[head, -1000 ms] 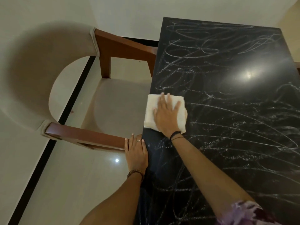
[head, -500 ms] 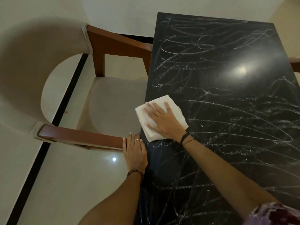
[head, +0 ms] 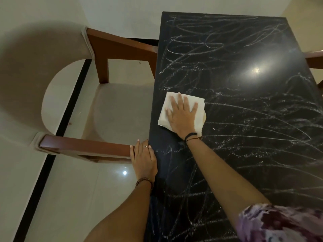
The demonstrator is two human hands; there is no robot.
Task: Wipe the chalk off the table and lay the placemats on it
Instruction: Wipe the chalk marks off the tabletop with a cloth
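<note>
Flat-fingered, my right hand (head: 181, 117) presses the white cloth (head: 183, 111) onto the chalk-scribbled black table (head: 244, 119); my left hand (head: 144, 158) rests open-fingered along its near-left edge, beside the chair's armrest (head: 83, 145).

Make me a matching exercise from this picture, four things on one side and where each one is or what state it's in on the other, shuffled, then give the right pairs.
Things
1. white cloth
2. left hand
3. right hand
4. black table

Places or states
A. covered in chalk scribbles
B. flat on the cloth, fingers spread
C. on the table's left edge, beside the chair arm
D. lying on the table near its left edge, under a hand

Pairs: 1-D, 2-C, 3-B, 4-A
</note>
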